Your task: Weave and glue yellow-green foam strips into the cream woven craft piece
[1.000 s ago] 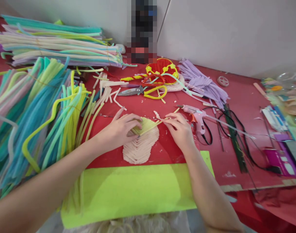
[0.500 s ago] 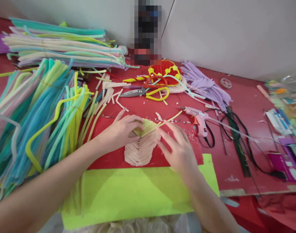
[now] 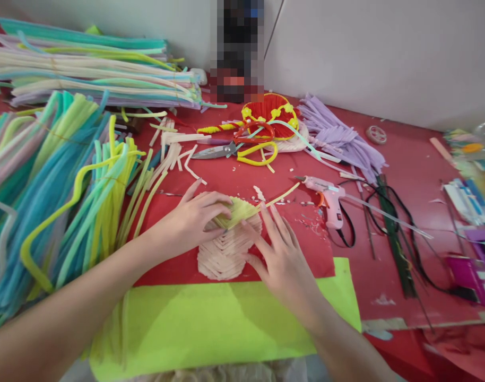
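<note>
On the red bench (image 3: 417,170) we see a rounded panel of cream and pale yellow fuzzy stems laid in a chevron (image 3: 222,260), resting on a flat red sheet (image 3: 302,254) between our two hands. Our left hand (image 3: 195,217) lies over the panel's upper left side, fingers curved and thumb below them; we cannot tell whether it grips or merely presses. Our right hand (image 3: 280,254) stands wide at the panel's right edge, fingers spread. From that edge a thin pale yellow stem (image 3: 284,194) runs up and to the right; we cannot tell whether a right fingertip touches it.

Right of the panel we note a pink glue gun with an orange trigger (image 3: 330,204), its nozzle near the stem's far end. Beyond the panel lie metal scissors with one red and one yellow handle (image 3: 214,151) and, to their right, a bundle of lilac fuzzy stems (image 3: 341,138). Left of the panel we find a thick bundle of blue, green and pink fuzzy stems (image 3: 47,201). On the panel's near side spreads a lime-green sheet (image 3: 226,318).
</note>
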Motion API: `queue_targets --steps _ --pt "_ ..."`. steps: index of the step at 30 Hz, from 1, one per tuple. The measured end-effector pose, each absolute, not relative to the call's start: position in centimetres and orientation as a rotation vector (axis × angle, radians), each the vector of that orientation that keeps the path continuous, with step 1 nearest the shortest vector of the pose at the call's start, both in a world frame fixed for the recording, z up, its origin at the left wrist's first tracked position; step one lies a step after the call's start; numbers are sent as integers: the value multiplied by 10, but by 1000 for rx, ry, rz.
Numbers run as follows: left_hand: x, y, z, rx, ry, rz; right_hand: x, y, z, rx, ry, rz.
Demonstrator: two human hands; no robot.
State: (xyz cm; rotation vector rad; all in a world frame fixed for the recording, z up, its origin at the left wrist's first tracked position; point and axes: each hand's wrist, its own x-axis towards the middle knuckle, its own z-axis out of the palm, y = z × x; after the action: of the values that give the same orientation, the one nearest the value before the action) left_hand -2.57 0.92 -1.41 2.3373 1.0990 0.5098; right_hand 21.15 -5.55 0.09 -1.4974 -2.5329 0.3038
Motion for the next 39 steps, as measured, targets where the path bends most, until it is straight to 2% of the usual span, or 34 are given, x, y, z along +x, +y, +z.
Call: queue_targets --steps 39 --pt "-24 9 -5 2336 1087 426 210 -61 0 -1565 -2637 290"
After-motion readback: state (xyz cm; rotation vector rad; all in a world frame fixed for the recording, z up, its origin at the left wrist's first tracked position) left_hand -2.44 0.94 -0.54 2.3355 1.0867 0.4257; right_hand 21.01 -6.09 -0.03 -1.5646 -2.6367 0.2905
